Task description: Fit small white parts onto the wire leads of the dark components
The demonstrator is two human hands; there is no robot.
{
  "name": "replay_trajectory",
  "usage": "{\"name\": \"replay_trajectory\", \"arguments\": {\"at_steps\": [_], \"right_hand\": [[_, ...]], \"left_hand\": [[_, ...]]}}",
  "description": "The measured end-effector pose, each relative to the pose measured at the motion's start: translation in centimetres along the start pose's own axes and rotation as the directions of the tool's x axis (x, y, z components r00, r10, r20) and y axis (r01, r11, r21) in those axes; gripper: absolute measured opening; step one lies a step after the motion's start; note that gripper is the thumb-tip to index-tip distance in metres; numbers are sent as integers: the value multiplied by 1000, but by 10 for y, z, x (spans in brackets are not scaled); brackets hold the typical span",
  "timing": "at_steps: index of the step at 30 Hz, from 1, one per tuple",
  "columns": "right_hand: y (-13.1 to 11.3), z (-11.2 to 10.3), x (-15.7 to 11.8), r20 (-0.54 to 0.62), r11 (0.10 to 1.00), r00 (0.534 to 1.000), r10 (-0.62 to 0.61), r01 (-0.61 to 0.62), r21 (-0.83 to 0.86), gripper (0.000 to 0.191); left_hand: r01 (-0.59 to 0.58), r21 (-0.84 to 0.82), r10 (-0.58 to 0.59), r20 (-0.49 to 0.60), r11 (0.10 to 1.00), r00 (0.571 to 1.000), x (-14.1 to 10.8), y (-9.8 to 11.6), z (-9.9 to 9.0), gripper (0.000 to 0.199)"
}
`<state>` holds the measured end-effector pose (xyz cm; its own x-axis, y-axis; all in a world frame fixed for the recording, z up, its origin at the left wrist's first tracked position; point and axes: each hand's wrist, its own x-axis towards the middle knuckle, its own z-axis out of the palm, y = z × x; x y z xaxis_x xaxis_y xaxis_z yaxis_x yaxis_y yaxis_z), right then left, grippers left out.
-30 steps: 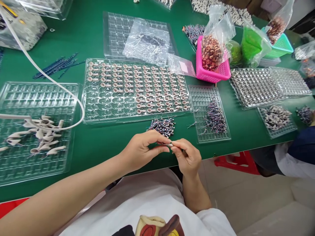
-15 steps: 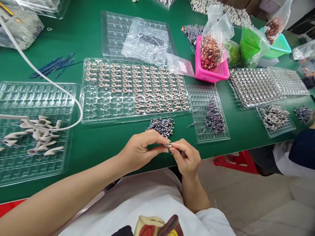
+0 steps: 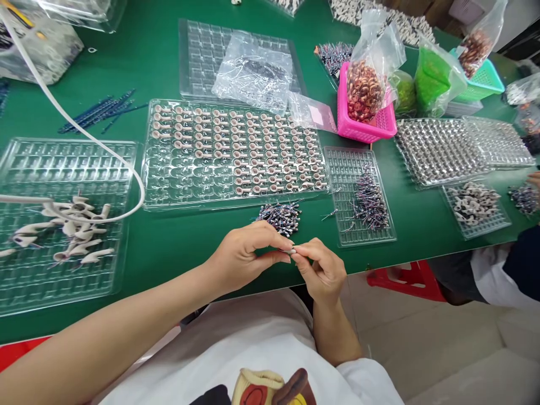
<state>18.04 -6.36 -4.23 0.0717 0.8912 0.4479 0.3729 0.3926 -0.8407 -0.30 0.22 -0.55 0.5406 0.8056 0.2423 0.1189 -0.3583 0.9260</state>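
My left hand [image 3: 248, 256] and my right hand [image 3: 321, 269] meet fingertip to fingertip near the table's front edge. Both are closed in a pinch on one small whitish part [image 3: 292, 251], mostly hidden by the fingers. Just behind them lies a pile of small dark wired components [image 3: 280, 218]. Beyond the pile, a clear tray [image 3: 189, 177] carries rows of white earpiece-like parts [image 3: 253, 147]. To the right, another clear tray [image 3: 343, 197] bears more wired components [image 3: 371, 197].
At the left, a clear tray [image 3: 25, 169] holds loose white parts, with a white cable [image 3: 105, 147] arching over it. A pink basket [image 3: 367, 130] with a bag of copper-coloured parts stands at the back right. A person's hand [image 3: 535, 179] shows at the right edge.
The view has shifted slightly, so the table's things appear a little farther right. My hands keep their pinch on the small part. The other person's hand has come into view at the right.
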Motion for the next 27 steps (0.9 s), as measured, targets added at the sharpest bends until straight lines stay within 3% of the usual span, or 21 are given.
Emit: {"name": "replay_trajectory", "arguments": {"at_steps": [4, 7, 11, 15, 18, 27], "right_hand": [[-3, 2, 1, -2, 999, 999, 37, -37, 13, 15], [-5, 3, 2, -31, 990, 989, 141, -140, 26, 6], [-5, 4, 2, -96, 967, 964, 250, -254, -32, 11], [-2, 4, 1, -101, 962, 961, 259, -266, -65, 13], [-1, 4, 1, -96, 960, 961, 260, -268, -77, 13], [-2, 3, 3, -55, 951, 961, 271, -276, -138, 17]], "left_hand": [[39, 19, -39, 18, 999, 999, 0, 1, 0, 9], [80, 59, -82, 31, 995, 996, -2, 2, 0, 18], [124, 162, -125, -2, 979, 992, -3, 2, 0, 20], [79, 229, -78, -15, 970, 997, -3, 1, 1, 10], [52, 283, -52, -9, 958, 999, -3, 1, 1, 14], [98, 361, -131, 68, 928, 989, -2, 10, -2, 21]]}}
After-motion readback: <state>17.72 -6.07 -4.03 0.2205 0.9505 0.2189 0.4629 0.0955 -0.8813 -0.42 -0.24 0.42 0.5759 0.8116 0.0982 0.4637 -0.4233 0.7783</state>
